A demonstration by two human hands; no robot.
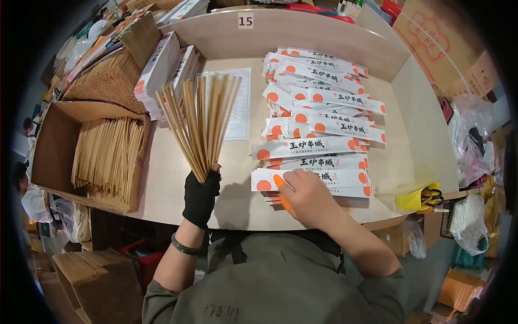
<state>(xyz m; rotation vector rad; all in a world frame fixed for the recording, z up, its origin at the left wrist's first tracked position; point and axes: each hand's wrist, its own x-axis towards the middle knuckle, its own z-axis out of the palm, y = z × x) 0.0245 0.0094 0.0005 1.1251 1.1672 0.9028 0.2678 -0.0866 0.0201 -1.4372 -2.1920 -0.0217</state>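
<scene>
Wooden sticks (202, 129) fanned from clenched left grip (200, 198); right grip (310, 198) curled over paper sleeve (264, 184), hold unclear.

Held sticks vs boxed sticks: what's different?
The held sticks fan apart at their far ends; the boxed sticks lie packed close together. The held sticks are a handful in the left hand; the boxed sticks fill much of the cardboard box. Both are slim and tan.

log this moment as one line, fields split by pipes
left hand: holds wooden sticks | right hand: on nearest white sleeves | carton: at left, more sticks inside
</scene>
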